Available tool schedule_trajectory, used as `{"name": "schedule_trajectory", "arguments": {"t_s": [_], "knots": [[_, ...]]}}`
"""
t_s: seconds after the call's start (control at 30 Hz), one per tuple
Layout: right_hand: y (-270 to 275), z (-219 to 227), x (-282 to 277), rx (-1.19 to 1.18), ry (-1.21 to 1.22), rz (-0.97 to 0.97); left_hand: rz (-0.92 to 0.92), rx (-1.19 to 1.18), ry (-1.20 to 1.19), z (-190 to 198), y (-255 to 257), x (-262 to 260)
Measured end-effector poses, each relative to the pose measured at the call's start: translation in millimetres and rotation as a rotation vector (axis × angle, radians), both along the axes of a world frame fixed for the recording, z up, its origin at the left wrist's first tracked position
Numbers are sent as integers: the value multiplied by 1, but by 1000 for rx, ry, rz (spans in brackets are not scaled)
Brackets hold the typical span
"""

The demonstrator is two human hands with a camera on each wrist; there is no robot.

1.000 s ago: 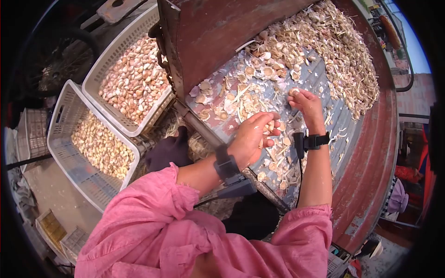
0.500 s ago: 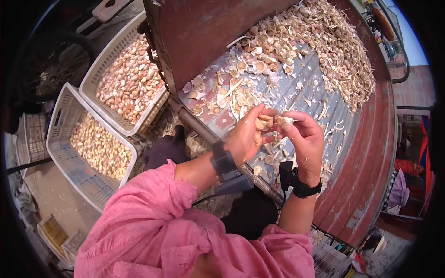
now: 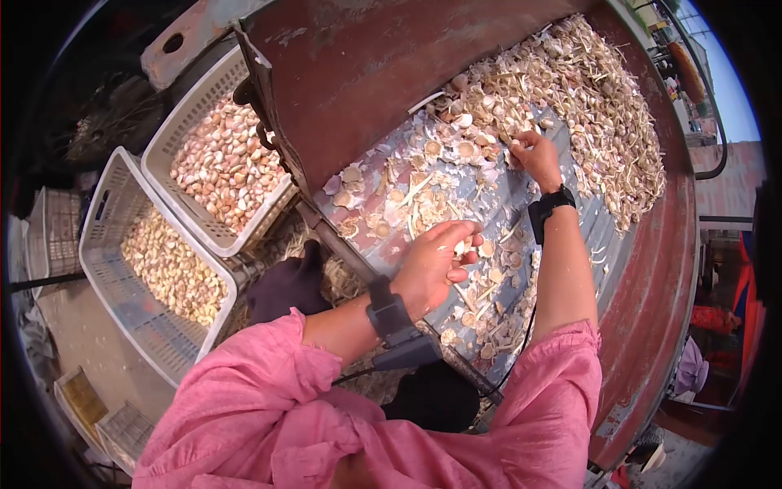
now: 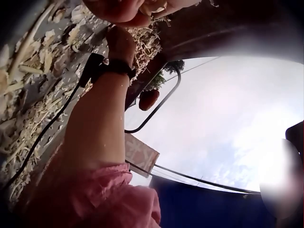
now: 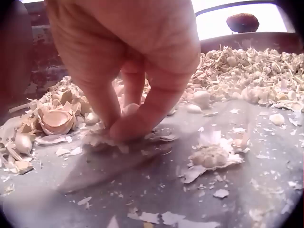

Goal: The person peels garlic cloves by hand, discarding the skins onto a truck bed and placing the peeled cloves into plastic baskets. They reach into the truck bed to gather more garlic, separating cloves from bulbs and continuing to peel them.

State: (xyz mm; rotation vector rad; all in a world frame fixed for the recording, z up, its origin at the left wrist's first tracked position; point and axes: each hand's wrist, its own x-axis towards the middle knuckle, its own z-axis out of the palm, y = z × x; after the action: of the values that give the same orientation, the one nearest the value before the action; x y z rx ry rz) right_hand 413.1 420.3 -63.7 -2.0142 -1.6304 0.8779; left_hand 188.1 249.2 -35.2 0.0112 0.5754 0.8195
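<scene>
The left hand (image 3: 436, 265), palm turned up, has its fingers curled round garlic cloves (image 3: 460, 248); in the left wrist view a bit of clove (image 4: 154, 6) shows between its fingers at the top edge. Further forward and to the right, the right hand (image 3: 539, 163) reaches down to the metal bed (image 3: 521, 196) beside the heap. Its fingertips meet around a pale clove (image 5: 130, 109) low over the metal in the right wrist view. Loose skins (image 5: 57, 118) and a flattened garlic remnant (image 5: 211, 156) lie around it.
A large heap of garlic scraps (image 3: 611, 122) fills the far right of the bed. Two plastic crates, one with pinkish cloves (image 3: 228, 163) and one with paler cloves (image 3: 175, 265), stand at the left beyond the bed's metal edge (image 3: 338, 240).
Half a second ago both hands were together over a garlic piece. Now the right hand has moved forward, away from the left hand, down to the bed; the left hand still holds cloves.
</scene>
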Motion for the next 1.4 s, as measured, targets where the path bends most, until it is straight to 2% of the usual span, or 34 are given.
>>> {"name": "schedule_trajectory", "arguments": {"t_s": [0.07,0.1,0.17,0.2,0.3,0.37,0.4,0.43,0.5,0.63,0.7,0.73,0.8,0.9,1.07,1.13,1.17,1.23,1.27,1.3,1.4], "knots": [[-14,-1,-3,0,99,88,-23,46,27,-2,2,0],[-30,8,-12,49,-69,170,-21,43,27,0,3,-1],[-70,23,-27,79,19,136,-66,129,174,6,4,-3],[-96,39,-40,192,7,190,-72,120,174,4,4,-3],[-156,68,-70,301,120,237,-142,221,210,1,0,-2],[-182,75,-81,386,17,286,-247,361,303,2,-3,-1],[-191,79,-81,380,20,268,-273,462,345,2,-4,-1],[-199,81,-80,349,12,264,-290,457,346,3,-6,-1],[-212,86,-79,313,5,251,-444,470,343,6,-7,-1],[-225,83,-69,221,64,232,-552,456,295,11,-13,-2],[-229,75,-60,163,333,195,-550,454,286,5,-17,3],[-230,74,-59,165,338,195,-536,453,274,2,-18,6],[-232,74,-61,-19,621,17,-533,453,293,-3,-18,9],[-235,67,-56,-67,782,-95,-530,458,318,-4,-20,12],[-240,53,-52,-25,903,-191,-513,488,334,-3,-21,17],[-239,40,-49,61,1181,-305,-518,451,309,0,-22,19],[-240,40,-47,63,1182,-307,-521,452,310,-2,-23,20],[-235,57,-56,46,1290,-416,-411,389,52,-7,-25,22],[-231,61,-61,37,1311,-551,-412,393,53,-6,-25,23],[-233,60,-60,41,1312,-551,-385,344,24,-6,-25,23],[-238,59,-59,100,1006,-487,-335,286,-22,-3,-24,23]]}}
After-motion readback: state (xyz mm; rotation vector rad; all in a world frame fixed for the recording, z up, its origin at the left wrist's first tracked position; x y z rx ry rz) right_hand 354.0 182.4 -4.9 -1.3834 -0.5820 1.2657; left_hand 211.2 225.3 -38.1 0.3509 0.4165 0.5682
